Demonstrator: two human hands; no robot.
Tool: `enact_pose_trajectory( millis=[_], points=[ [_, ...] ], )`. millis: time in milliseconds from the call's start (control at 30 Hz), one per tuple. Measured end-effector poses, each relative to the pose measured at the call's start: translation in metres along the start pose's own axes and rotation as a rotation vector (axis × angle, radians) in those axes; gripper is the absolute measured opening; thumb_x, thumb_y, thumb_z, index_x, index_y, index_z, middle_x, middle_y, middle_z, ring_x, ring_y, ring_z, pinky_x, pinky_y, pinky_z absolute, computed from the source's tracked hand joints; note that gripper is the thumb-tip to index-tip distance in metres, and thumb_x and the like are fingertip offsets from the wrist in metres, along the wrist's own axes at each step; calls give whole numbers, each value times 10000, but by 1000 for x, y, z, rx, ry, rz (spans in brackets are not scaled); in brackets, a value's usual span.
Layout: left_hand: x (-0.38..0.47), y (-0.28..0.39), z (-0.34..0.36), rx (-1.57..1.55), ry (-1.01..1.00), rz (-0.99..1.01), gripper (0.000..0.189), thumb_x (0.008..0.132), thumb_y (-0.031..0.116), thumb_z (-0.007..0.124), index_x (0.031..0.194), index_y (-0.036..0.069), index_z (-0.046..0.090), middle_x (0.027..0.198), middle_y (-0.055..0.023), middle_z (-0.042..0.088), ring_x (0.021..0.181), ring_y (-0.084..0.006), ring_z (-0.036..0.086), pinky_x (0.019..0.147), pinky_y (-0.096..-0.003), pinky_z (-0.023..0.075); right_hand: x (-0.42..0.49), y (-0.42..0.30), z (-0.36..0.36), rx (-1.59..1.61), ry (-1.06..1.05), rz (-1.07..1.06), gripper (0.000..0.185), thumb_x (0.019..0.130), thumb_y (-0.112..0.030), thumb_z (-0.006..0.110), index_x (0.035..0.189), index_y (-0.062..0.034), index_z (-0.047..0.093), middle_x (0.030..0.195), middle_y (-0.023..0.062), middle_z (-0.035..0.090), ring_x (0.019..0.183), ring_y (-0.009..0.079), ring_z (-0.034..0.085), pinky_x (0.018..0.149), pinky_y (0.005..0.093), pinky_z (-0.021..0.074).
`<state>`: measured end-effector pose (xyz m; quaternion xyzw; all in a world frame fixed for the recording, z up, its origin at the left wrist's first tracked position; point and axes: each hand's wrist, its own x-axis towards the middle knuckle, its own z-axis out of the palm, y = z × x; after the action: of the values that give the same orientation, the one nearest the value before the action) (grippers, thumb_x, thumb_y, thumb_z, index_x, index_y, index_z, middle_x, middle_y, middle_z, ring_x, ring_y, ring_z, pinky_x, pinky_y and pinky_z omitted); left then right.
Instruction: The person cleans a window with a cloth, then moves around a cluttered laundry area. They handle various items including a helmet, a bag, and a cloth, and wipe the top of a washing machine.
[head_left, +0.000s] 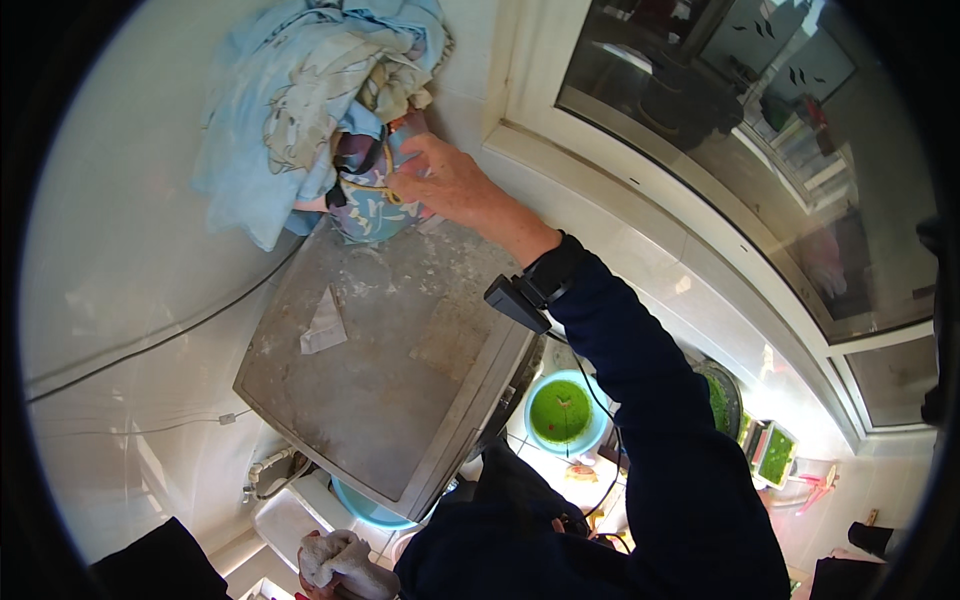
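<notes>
My right hand (450, 184) reaches to a blue-and-purple patterned bag (375, 214) with a yellow cord. Its thumb and fingers are at the bag's right side; whether they grip it is unclear. Light blue and cream cloth (300, 97) is heaped over and above the bag. The bag rests at the far end of a dusty grey top of a boxy appliance (360, 405). Low at the bottom left, my left hand (309, 581) holds a bunched grey cloth (345, 562), which covers most of the fingers.
A folded paper scrap (325, 326) lies on the appliance top. A window frame (675, 202) runs along the right. On the floor stand a light blue basin (602, 427) with green contents and a green-filled tray (776, 456). A cable (180, 341) crosses the left wall above a tap (259, 472).
</notes>
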<state>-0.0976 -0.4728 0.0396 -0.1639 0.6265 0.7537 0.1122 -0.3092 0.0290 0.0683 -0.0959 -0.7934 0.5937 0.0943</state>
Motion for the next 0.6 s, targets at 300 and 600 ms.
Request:
enact_pose_trajectory(
  millis=[300,600],
  points=[
    [50,9,25,217,-267,-98,880,669,218,666,1470,-56,425,1345,-189,553,1206,-340,596,1020,-471,534,-119,40,-67,8,65,120,463,936,-292,679,1247,35,573,1065,141,682,887,190,697,693,328,563],
    [55,7,7,209,-462,-142,880,672,188,660,1481,-56,417,1414,-190,518,1282,-340,559,1072,-467,494,-231,34,-75,48,219,293,406,944,-259,667,1226,23,588,987,116,706,890,177,700,706,307,547]
  ],
)
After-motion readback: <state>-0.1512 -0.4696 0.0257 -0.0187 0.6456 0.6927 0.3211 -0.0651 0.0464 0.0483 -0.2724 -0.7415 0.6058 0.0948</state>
